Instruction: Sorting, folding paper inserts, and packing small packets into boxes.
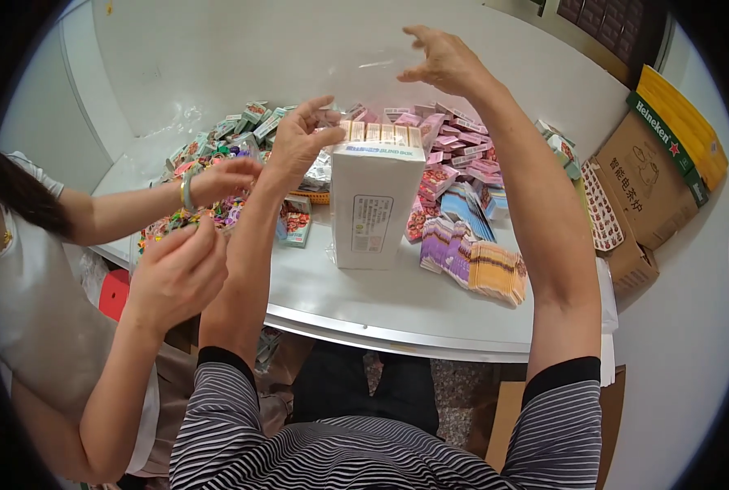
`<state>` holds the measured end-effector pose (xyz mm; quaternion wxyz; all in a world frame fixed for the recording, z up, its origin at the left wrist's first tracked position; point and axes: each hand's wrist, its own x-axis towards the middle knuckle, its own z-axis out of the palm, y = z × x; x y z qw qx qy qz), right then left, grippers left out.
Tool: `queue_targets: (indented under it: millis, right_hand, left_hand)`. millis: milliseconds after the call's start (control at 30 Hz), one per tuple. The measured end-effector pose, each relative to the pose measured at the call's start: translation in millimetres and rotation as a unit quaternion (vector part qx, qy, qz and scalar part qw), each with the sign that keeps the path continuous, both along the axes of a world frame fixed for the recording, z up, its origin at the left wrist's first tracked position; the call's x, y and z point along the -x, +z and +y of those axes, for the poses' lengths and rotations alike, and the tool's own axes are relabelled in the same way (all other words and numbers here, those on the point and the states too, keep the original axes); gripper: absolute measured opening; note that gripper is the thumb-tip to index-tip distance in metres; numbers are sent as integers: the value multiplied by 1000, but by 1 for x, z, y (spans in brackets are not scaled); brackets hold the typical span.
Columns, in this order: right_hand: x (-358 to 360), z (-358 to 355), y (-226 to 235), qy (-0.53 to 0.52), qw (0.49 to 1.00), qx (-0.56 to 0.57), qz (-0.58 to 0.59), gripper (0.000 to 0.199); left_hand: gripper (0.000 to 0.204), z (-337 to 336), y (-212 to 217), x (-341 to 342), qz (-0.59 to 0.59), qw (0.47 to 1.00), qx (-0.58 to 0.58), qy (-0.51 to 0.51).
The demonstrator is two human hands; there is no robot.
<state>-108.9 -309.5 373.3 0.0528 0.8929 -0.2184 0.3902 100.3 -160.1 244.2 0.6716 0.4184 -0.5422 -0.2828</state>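
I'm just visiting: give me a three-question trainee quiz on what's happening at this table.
1. True or false: the white box stands upright on the white table.
2. What does the person's right hand hold up? A) scissors B) clear plastic wrap C) a cup
3. On which side of the person does a co-worker's hand show?

Key: 1 true. 2 B. 3 the left; the person's left hand is at the box's top edge.
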Motion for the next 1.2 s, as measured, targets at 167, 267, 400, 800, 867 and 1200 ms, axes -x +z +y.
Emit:
queue_targets:
  millis: [167, 267, 400, 800, 867, 1200]
  right_hand:
    - [-12, 9, 35, -20, 974, -166, 156, 28]
    - [-11, 10, 27, -5, 980, -122, 155, 20]
    - [1, 11, 22, 58, 990, -69, 113, 23]
    - [12, 46, 22, 81, 983, -82, 141, 27]
    - [13, 56, 20, 76, 982, -89, 146, 27]
    - [18, 66, 9, 85, 984, -70, 144, 20]
  left_hand:
    - [65, 13, 1, 3, 6, 999, 11, 45]
    - [58, 33, -1, 26, -108, 948, 161, 252]
    - [48, 67, -19, 77, -514, 726, 321, 325]
    - [63, 50, -33, 95, -564, 742, 162, 324]
    - [65, 49, -27, 95, -569, 748, 145, 310]
    - [61, 38, -23, 99, -554, 756, 139, 321]
